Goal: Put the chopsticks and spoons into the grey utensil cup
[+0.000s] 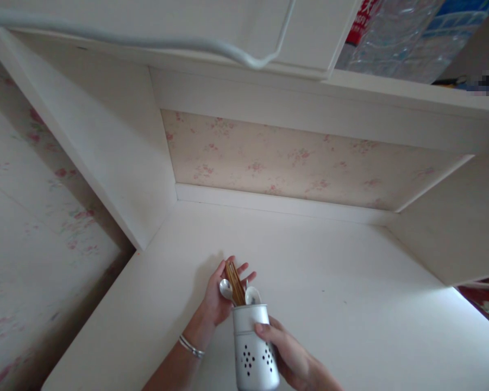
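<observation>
The right hand point(287, 348) grips a metal holder point(254, 343) of chopsticks point(235, 283) and spoons point(225, 289), while the left hand point(217, 300) spreads its fingers behind the chopsticks.

The lower ends of the wooden chopsticks point(235, 283) and two spoons point(225, 289) were hidden inside the perforated metal utensil holder point(248, 326), and how many chopsticks stood bunched there could not be told. They covered part of the left hand point(214, 303), so whether its fingers touched them was unclear. Most fingers of the right hand point(289, 350) were out of sight behind the holder. The bottom edge cut off both forearms point(169, 361). The top edge cropped the clear plastic bottles point(399, 41); pixelation obscured something beside them. Red goods point(484, 304) at the right edge were cropped and blurred. Countertop specks point(323, 291) were too small to identify.
</observation>
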Demonstrator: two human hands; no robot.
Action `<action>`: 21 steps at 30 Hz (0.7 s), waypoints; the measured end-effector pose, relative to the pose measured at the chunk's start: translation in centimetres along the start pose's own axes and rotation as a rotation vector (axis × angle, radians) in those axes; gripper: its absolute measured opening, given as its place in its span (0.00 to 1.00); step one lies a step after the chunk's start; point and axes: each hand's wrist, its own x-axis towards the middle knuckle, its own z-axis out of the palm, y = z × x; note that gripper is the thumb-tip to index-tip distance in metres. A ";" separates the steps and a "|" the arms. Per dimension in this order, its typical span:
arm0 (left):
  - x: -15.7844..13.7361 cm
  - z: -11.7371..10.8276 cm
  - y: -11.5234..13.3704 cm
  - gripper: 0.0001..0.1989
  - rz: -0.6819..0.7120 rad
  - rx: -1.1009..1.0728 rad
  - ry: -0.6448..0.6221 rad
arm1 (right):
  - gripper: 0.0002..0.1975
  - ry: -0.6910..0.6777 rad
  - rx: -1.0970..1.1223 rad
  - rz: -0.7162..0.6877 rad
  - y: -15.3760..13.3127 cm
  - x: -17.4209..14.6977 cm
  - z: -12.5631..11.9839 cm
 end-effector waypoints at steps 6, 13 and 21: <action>-0.4 0.2 -0.2 0.21 -0.084 0.000 -0.036 | 0.26 -0.059 -0.008 0.032 -0.6 -0.5 0.1; 0.5 -1.0 -0.5 0.21 -0.018 -0.006 -0.001 | 0.26 -0.087 -0.012 0.042 -0.2 -0.1 0.1; 0.4 -1.0 0.0 0.16 0.051 -0.082 0.038 | 0.29 0.030 0.204 0.167 0.3 0.2 0.0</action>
